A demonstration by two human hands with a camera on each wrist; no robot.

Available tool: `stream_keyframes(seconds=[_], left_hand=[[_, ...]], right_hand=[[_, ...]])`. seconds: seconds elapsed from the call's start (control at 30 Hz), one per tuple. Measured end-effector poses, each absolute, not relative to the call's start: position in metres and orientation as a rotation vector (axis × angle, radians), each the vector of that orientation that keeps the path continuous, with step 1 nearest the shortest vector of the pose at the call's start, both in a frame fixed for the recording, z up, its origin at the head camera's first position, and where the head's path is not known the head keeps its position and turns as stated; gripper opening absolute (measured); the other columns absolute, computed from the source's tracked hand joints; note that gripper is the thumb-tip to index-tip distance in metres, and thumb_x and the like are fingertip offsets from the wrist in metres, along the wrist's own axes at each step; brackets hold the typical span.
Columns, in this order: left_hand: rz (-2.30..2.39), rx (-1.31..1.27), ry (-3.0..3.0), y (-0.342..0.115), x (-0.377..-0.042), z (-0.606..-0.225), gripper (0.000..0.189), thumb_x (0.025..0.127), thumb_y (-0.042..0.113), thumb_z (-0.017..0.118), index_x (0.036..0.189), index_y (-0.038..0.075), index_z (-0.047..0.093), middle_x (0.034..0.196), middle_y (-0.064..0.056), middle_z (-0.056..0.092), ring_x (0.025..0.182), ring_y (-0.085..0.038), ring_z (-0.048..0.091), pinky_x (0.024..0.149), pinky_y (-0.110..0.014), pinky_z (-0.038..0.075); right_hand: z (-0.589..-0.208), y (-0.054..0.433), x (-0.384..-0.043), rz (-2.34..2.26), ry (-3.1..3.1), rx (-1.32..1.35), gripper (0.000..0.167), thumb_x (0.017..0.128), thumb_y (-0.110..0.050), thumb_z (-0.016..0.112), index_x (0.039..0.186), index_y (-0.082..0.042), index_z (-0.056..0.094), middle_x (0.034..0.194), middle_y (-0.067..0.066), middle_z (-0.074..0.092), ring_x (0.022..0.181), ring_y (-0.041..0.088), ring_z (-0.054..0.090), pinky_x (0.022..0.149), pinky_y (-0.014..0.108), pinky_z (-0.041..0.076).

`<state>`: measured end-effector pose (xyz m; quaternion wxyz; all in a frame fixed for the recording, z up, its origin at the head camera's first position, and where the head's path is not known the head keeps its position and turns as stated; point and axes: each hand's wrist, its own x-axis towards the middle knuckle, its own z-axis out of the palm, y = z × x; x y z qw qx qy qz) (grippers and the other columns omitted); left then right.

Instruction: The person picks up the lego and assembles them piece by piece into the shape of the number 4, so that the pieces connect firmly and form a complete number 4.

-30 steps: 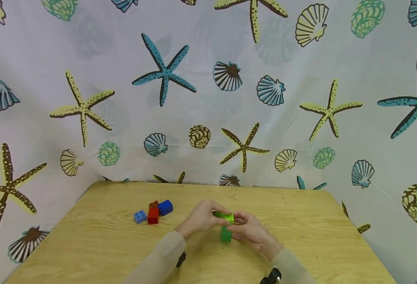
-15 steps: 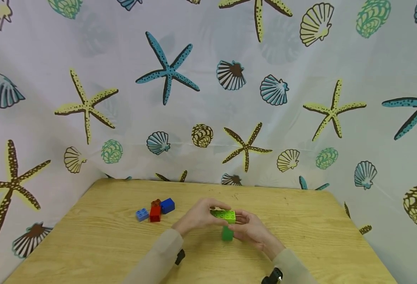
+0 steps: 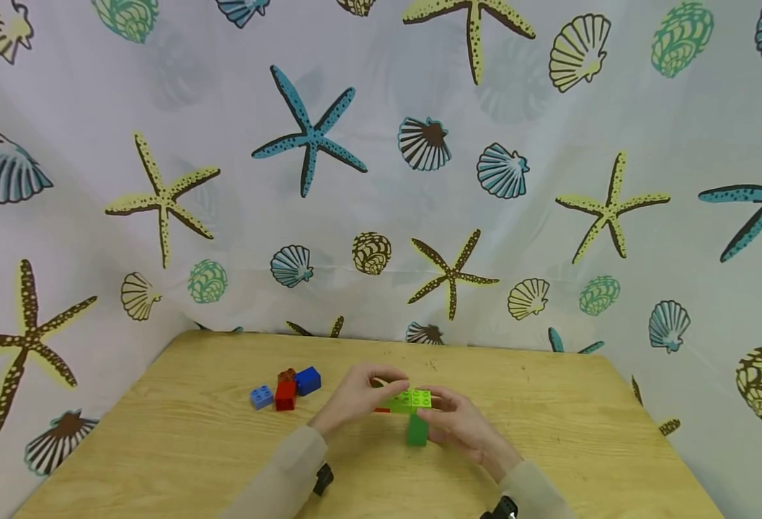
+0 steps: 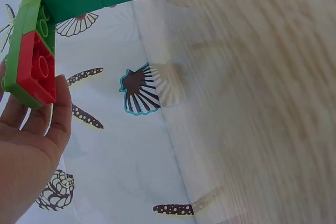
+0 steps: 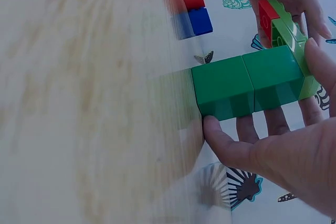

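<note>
My right hand grips the upper right of a structure of toy bricks. Two dark green bricks form its upright column on the table. Lime green bricks lie across the top, jutting left, with a red brick under the overhanging end. In the right wrist view, the right fingers rest along the column's side and the thumb lies against the lime top. The left hand surrounds the overhanging end loosely. Its fingers lie behind that end; its thumb is raised above the lime brick, its contact unclear.
A loose group sits on the wooden table left of the hands: a light blue brick, a red brick, an orange-brown brick and a dark blue brick. A shell-patterned cloth hangs behind.
The left hand has shifted slightly left and its thumb has risen off the lime brick's near side, uncovering the red brick below. The right hand stays at the column.
</note>
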<state>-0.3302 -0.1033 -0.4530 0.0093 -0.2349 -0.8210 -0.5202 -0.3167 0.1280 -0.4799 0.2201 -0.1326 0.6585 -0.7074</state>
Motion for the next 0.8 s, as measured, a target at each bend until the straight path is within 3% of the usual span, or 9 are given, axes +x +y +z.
stream_keyframes(seconds=[0.33, 0.53, 0.8], left_hand=[[-1.681, -0.650, -2.584, -0.130, -0.336, -0.447, 0.036, 0.097, 0.049, 0.055, 0.118, 0.023, 0.071, 0.113, -0.002, 0.071, 0.104, -0.019, 0.065, 0.092, -0.042, 0.052], [-1.662, -0.621, -2.593, -0.154, -0.344, -0.450, 0.035, 0.099, 0.043, 0.055, 0.119, 0.019, 0.070, 0.113, -0.008, 0.070, 0.102, -0.023, 0.065, 0.089, -0.043, 0.052], [-1.641, -0.565, -2.624, -0.178, -0.344, -0.459, 0.029, 0.098, 0.033, 0.059, 0.121, 0.017, 0.068, 0.112, -0.005, 0.070, 0.099, -0.018, 0.064, 0.091, -0.051, 0.050]], right_hand=[[-0.482, 0.128, -0.318, -1.997, 1.818, -0.329, 0.054, 0.092, -0.020, 0.070, 0.141, -0.009, 0.051, 0.129, 0.010, 0.056, 0.110, 0.016, 0.058, 0.094, 0.040, 0.051], [-0.483, 0.127, -0.319, -2.001, 1.816, -0.329, 0.053, 0.090, -0.021, 0.072, 0.139, -0.010, 0.053, 0.129, 0.010, 0.056, 0.110, 0.016, 0.058, 0.090, 0.036, 0.052], [-0.483, 0.129, -0.318, -1.996, 1.822, -0.323, 0.054, 0.090, -0.021, 0.072, 0.140, -0.010, 0.053, 0.128, 0.009, 0.056, 0.108, 0.015, 0.059, 0.088, 0.035, 0.053]])
